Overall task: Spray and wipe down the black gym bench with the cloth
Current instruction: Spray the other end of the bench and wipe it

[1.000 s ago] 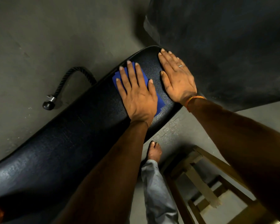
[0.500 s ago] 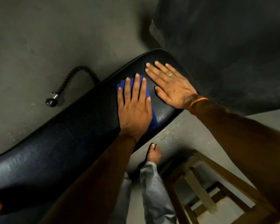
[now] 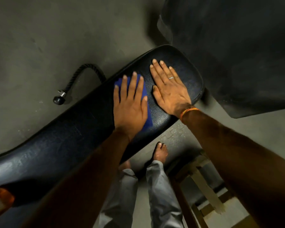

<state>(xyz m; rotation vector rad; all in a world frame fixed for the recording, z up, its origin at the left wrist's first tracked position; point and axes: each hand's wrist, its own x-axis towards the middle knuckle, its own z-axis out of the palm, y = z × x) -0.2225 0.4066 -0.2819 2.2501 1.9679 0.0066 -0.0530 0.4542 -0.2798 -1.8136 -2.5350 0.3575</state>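
The black padded gym bench runs diagonally from the lower left to its rounded end at the upper right. My left hand lies flat, fingers spread, pressing a blue cloth onto the pad; only the cloth's edges show around the hand. My right hand, with a ring and an orange wrist thread, rests palm-down on the bare pad beside it, closer to the bench's end. It holds nothing. No spray bottle is in view.
A black rope handle with a knob end lies on the grey floor beyond the bench. A large dark padded surface fills the upper right. A wooden stool stands beside my bare feet. An orange object sits at the lower left edge.
My left hand has slid the cloth along the pad, away from the bench's end. My right hand has turned and shifted leftward, still flat on the pad.
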